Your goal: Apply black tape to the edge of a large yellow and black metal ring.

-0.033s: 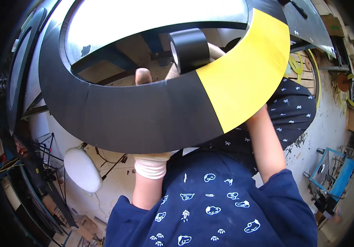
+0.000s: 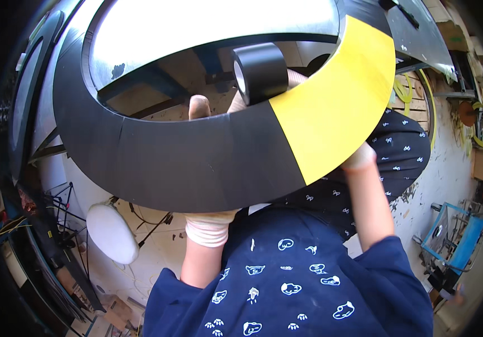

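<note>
A large flat ring spans the upper middle, mostly covered in black, with one yellow section at its right front. My gloved left hand is under the ring's near side, and a fingertip shows over its inner edge. A roll of black tape stands on edge in the ring's opening, against the inner rim beside the yellow section. My right hand reaches under the yellow section. Gloved fingers show behind and beside the roll, apparently gripping it. The ring hides both palms.
A bright metal-topped table lies beyond the ring. At left are a round white seat and another dark ring. Yellow rings lie on slats at right, above a blue-framed cart.
The tape roll has shifted slightly right and down. My right wrist has moved slightly right, showing more of the hand below the ring. The left fingertip sits a little further right.
</note>
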Demonstrator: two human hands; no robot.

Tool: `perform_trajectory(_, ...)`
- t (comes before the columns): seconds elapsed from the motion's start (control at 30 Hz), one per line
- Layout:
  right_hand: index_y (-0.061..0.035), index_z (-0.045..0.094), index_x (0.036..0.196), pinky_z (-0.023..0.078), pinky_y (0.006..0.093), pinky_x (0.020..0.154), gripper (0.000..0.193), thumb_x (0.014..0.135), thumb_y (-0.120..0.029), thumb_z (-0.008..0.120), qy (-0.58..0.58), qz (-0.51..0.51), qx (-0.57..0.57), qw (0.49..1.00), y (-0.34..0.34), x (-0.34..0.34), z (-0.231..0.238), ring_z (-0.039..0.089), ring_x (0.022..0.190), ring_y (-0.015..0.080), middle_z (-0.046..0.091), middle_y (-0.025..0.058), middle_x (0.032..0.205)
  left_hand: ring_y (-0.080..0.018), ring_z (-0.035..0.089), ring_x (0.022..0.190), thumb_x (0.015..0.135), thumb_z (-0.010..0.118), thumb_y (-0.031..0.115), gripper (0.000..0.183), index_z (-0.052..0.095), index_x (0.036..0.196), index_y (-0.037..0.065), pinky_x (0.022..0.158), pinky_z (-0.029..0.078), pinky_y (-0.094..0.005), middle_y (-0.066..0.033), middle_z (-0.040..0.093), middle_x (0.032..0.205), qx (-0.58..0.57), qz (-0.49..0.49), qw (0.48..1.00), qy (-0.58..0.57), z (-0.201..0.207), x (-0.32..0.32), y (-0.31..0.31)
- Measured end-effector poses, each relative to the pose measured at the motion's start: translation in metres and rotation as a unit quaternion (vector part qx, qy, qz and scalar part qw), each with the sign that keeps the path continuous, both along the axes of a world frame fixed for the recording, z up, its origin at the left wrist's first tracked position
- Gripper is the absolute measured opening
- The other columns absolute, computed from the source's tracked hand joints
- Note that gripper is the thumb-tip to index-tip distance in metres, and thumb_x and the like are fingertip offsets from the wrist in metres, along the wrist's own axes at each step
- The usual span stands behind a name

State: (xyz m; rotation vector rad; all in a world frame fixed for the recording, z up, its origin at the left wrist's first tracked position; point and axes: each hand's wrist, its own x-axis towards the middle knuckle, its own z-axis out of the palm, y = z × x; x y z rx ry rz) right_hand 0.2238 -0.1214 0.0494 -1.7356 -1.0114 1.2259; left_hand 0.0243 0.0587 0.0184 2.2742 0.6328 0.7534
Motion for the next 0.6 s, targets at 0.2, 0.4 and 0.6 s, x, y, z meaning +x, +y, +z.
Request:
perform_trajectory(0.2, 0.0064, 0.044, 0.14, 0.059, 0.0331, 0.078, 0.071, 0.097, -0.048, 0.06, 0.282, -0.202, 0.159, 0.924, -0.005, -0.01, 0.098, 0.071, 0.098, 0.0296, 0.06, 0.0299, 0.128, -0.0228, 0.033, 0.142, 0.106, 0.039, 0.038, 0.052, 0.031, 0.15, 0.012, 0.119, 0.027, -0.0353, -0.0055, 0.033, 0.153, -0.092, -0.065, 0.99, -0.079, 0.007, 0.011, -0.02)
perform_trajectory(0.4, 0.0085, 0.051, 0.126, 0.055, 0.0218, 0.054, 0.052, 0.1, -0.036, 0.059, 0.428, -0.124, -0.032, 0.894, 0.1, -0.025, 0.099, 0.067, 0.064, 0.0185, 0.068, 0.0241, 0.095, -0.0217, 0.036, 0.138, 0.107, 0.04, 0.037, 0.047, 0.034, 0.146, 0.012, 0.117, 0.03, -0.0345, -0.005, 0.035, 0.147, -0.161, -0.148, 0.967, -0.128, 0.012, 0.034, -0.014)
perform_trajectory(0.6, -0.0019, 0.053, 0.135, 0.042, 0.0206, 0.043, 0.049, 0.092, -0.023, 0.065, 0.36, -0.123, -0.181, 0.907, -0.046, -0.059, 0.131, 0.06, 0.052, 0.0084, 0.067, 0.0082, 0.073, -0.0205, 0.039, 0.134, 0.107, 0.041, 0.035, 0.043, 0.037, 0.142, 0.011, 0.116, 0.032, -0.0337, -0.0044, 0.038, 0.141, -0.267, -0.143, 0.937, -0.172, -0.002, 0.021, -0.008)
